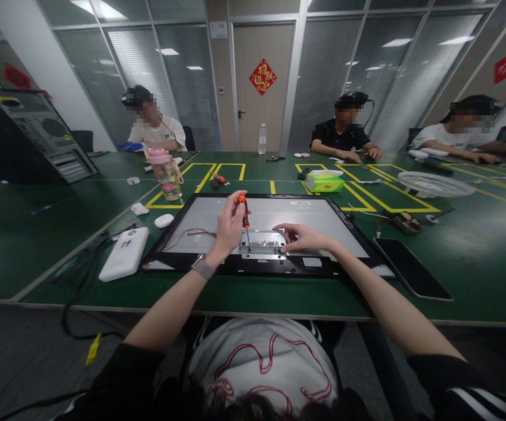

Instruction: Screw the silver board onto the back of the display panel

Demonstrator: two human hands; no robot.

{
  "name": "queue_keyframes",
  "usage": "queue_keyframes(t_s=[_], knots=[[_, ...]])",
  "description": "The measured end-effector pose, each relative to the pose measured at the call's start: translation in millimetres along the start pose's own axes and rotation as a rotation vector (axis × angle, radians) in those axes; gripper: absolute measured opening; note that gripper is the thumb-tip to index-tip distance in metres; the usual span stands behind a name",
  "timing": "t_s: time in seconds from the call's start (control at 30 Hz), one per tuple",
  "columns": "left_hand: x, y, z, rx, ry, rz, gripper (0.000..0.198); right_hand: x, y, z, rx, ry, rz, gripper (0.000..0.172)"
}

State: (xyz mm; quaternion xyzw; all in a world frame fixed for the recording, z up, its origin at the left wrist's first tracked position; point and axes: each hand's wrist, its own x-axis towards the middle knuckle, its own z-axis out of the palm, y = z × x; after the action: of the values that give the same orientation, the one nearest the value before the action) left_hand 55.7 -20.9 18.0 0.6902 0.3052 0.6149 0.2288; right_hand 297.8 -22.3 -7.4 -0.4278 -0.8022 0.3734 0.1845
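Observation:
My left hand (230, 225) is closed round the orange and black handle of a screwdriver (245, 217). Its shaft points down, and the tip meets a metal bracket (259, 255) near the front edge of a flat display panel (191, 217) with a black frame. My right hand (299, 238) rests at the bracket's right end, thumb and fingers curved and apart, with nothing visible between them. Thin coloured wires (196, 233) run over the panel's left part toward the bracket.
Left of the panel lie a white power bank (125, 254) with a black cable and a pink-lidded bottle (165, 175). A phone (411, 268) lies to the right. Beyond are a green tissue pack (324, 182), a white fan grille (436, 185) and a computer case (29, 137). Several people sit opposite.

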Motion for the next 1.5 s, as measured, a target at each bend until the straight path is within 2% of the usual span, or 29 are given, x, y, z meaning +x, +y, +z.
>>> queue_keyframes(t_s=[0.67,0.9,1.5], knots=[[-1.7,-1.8,1.4,-0.022,-0.011,-0.009,0.029,-0.3,-0.1,-0.4,0.014,-0.012,-0.003,0.075],[-5.4,-2.7,5.0,-0.014,-0.057,0.0,0.031,-0.6,1.0,-0.7,0.007,-0.009,-0.001,0.075],[-3.9,-3.6,3.2,0.014,-0.041,-0.003,0.032,0.1,1.7,0.0,-0.014,0.004,-0.003,0.077]])
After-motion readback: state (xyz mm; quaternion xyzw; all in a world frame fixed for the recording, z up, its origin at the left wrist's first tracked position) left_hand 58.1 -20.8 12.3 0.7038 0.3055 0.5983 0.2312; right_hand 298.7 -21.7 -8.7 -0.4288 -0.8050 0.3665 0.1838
